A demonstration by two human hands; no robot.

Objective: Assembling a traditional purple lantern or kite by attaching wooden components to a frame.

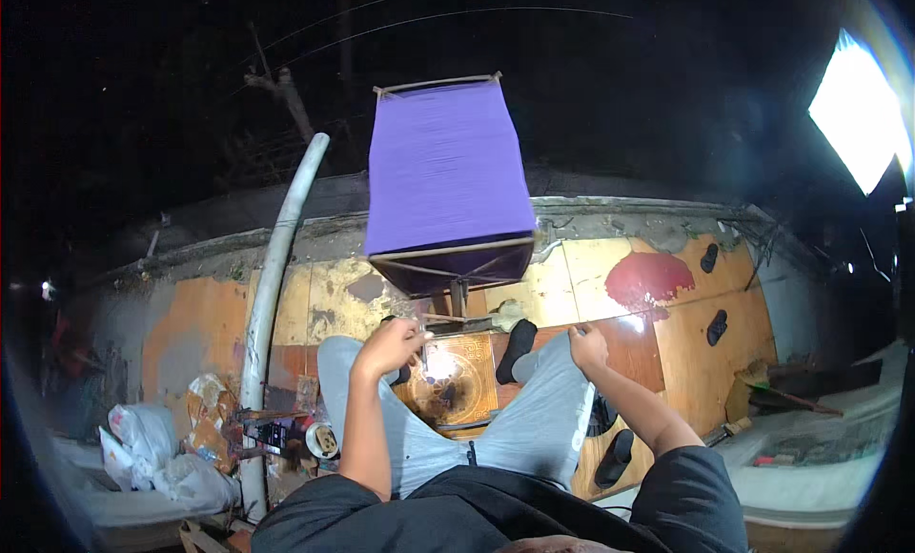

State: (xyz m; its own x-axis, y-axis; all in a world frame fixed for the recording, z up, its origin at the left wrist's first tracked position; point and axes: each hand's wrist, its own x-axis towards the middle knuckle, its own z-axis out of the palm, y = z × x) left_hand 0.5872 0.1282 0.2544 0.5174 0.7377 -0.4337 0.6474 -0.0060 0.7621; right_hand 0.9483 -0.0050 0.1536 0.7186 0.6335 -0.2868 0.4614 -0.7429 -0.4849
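Note:
In front of me stands a large wooden winding frame (452, 167), its sides wrapped in purple thread. Wooden crosspieces show at its near end, and a short post holds it up. My left hand (391, 347) is raised over my left knee, just short of the frame's base, with fingers curled into a pinch; whatever they grip is too small to make out. Against my right knee rests my right hand (587, 347), its fingers drawn together, and anything inside them is hidden. Between my feet lies a brown-gold patterned tile (456, 370).
At left, a pale pole (272, 267) rises from the floor beside white plastic bags (148, 448) and a small round tub (322, 440). Dark slippers (717, 327) lie on the right. A red patch (648, 281) marks the floor boards. A bright lamp (858, 114) shines at upper right.

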